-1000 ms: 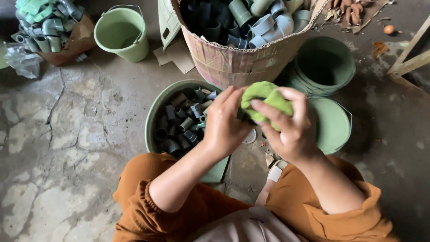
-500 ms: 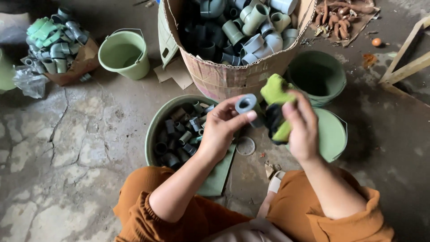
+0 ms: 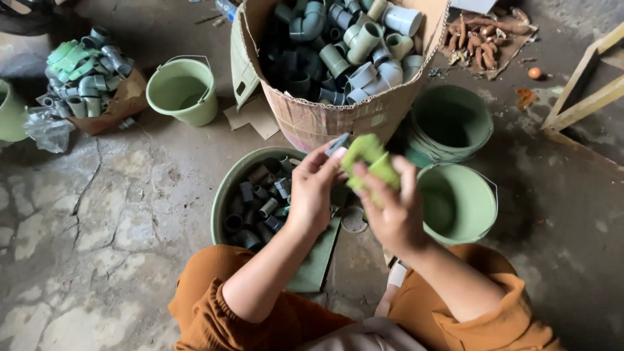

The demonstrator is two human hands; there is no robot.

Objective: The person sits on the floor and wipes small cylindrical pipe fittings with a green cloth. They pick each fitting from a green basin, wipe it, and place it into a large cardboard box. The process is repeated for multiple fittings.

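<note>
Most of the grey pipe fitting (image 3: 337, 144) is hidden: only one end shows, pinched in the fingertips of the left hand (image 3: 312, 192), the rest covered by the green cloth (image 3: 369, 162) that the right hand (image 3: 390, 211) presses against it with curled fingers. Both hands meet above the floor, over the near rim of a green basin (image 3: 224, 192) filled with short dark fittings; its near edge is cut off by the forearm and an orange sleeve (image 3: 214, 312). Behind the hands stands a tall cardboard box (image 3: 325, 117) heaped with grey and pale green elbows, its top cropped by the frame. To its right lie stacked green buckets (image 3: 452, 123), and another green bucket (image 3: 458, 201) sits beside the right hand. Toward the far left corner stand a small green pail (image 3: 183, 91) and a pile of fittings (image 3: 84, 71) on torn cardboard. The floor (image 3: 97, 214) is cracked, stained concrete, dim at the far edge.
</note>
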